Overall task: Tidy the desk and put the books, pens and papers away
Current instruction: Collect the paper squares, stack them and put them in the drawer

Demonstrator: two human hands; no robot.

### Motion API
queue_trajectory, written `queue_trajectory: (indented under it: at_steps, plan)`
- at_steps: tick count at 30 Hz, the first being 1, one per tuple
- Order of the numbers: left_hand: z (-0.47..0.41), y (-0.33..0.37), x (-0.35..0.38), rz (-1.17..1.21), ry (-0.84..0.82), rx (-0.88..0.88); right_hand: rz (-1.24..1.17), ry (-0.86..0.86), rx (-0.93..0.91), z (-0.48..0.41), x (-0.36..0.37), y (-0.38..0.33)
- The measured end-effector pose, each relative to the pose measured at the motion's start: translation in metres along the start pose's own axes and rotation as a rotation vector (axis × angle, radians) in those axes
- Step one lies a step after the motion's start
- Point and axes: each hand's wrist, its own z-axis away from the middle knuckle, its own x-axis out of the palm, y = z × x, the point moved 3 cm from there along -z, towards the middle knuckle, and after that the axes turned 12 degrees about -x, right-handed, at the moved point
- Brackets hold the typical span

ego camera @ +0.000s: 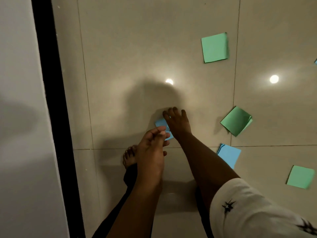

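A small blue paper (160,124) lies on the tiled floor, mostly covered by my hands. My right hand (177,123) rests on it with fingers spread and straight, pressing it down. My left hand (151,145) is just below it, fingers curled, thumb and fingertips pinching the paper's near edge. More papers are scattered to the right: a green paper (214,47) farther away, a folded green paper (236,121), another blue paper (229,156) partly behind my right forearm, and a green paper (300,176) near the right edge.
A white panel with a black strip (51,100) runs down the left side. My bare foot (129,157) stands on the floor under my left hand. A sliver of blue paper (315,61) shows at the right edge. Ceiling lights reflect off the glossy tiles.
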Motion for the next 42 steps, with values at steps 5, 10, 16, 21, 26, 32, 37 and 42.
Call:
queue_trajectory:
  at_steps: [5,10,16,21,26,32,37,42]
  plan:
    - [-0.007,-0.006,-0.005,-0.023,-0.008,0.019,-0.009,0.144,-0.026,-0.010,0.008,0.009]
    - [-0.004,-0.014,-0.005,-0.007,0.017,0.041,-0.459,0.110,0.181,0.012,0.006,0.018]
    - [0.005,-0.038,0.000,-0.160,0.042,0.125,-1.252,0.157,0.187,0.107,-0.026,0.038]
    - [0.018,-0.053,0.020,-0.287,-0.124,0.079,-1.621,0.041,0.027,0.186,-0.068,0.042]
    - [0.026,-0.074,0.041,-0.375,-0.212,0.008,-1.650,0.019,-0.003,0.216,-0.069,0.051]
    - [0.020,-0.079,0.047,-0.239,-0.146,-0.020,-1.452,0.461,0.407,0.196,-0.021,0.096]
    - [0.018,-0.074,0.051,-0.133,-0.161,-0.038,-0.769,0.389,0.549,0.157,0.031,0.141]
    - [-0.002,-0.069,0.058,-0.059,-0.152,-0.039,-0.469,0.233,0.673,0.132,0.071,0.184]
